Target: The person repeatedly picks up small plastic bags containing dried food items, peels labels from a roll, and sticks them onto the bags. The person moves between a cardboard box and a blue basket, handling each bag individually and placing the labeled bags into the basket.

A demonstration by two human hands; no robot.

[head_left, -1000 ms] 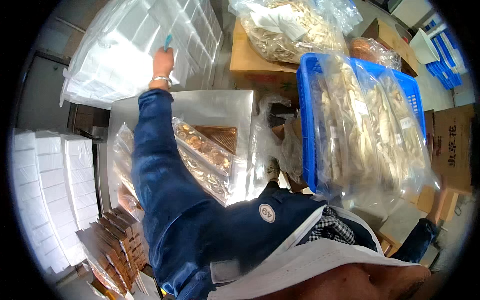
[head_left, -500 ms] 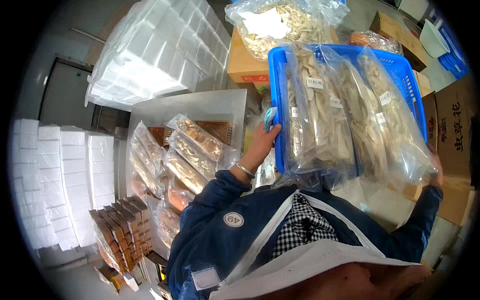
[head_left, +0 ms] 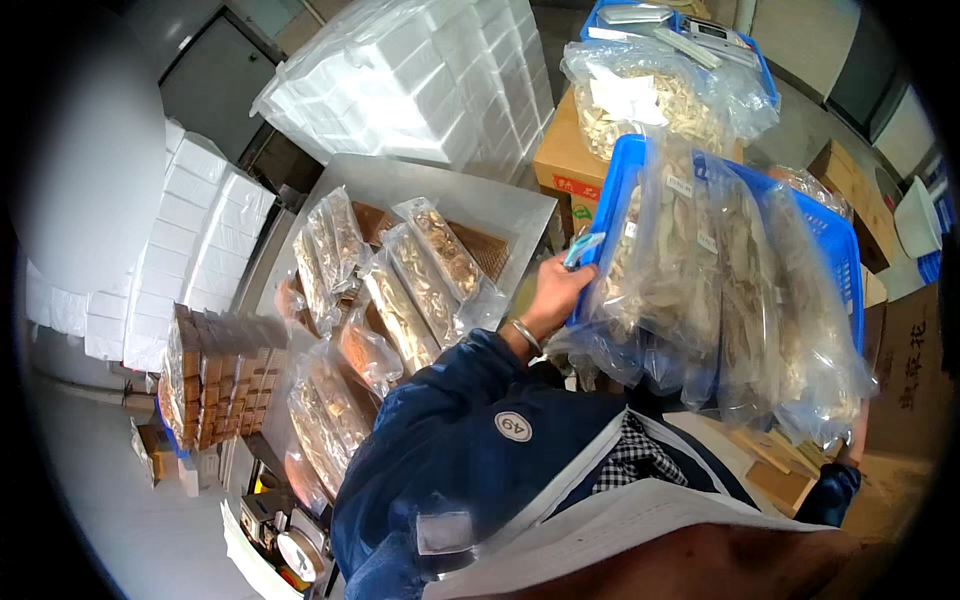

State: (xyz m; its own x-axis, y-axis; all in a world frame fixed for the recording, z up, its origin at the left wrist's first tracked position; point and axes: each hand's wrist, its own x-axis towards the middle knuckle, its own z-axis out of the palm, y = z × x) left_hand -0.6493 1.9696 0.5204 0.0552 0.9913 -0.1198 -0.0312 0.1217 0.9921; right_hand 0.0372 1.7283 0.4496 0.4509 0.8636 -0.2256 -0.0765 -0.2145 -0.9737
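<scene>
A blue plastic basket [head_left: 851, 262] is held in front of me between both hands. Several long clear bags of pale, dried mushroom-like slices [head_left: 745, 275] lie in it side by side, their ends hanging over the near rim. My left hand [head_left: 558, 293], with a bangle at the wrist, is closed on the basket's left rim. A small teal-and-white piece [head_left: 583, 250] sticks up at its fingers; I cannot make out what it is. My right hand [head_left: 857, 432] holds the basket's near right side, mostly hidden by the end of a bag.
A steel table [head_left: 345, 172] on the left carries packed clear bags [head_left: 415, 285] and brown trays. White foam boxes [head_left: 410, 85] are stacked behind it. A big bag of dried slices [head_left: 660, 105] sits on a carton [head_left: 565, 160] ahead. Brown cartons [head_left: 900, 380] stand at right.
My view has swung left, showing more of the steel table and a scale at lower left. The basket sits lower and more tilted in view, still between both hands.
</scene>
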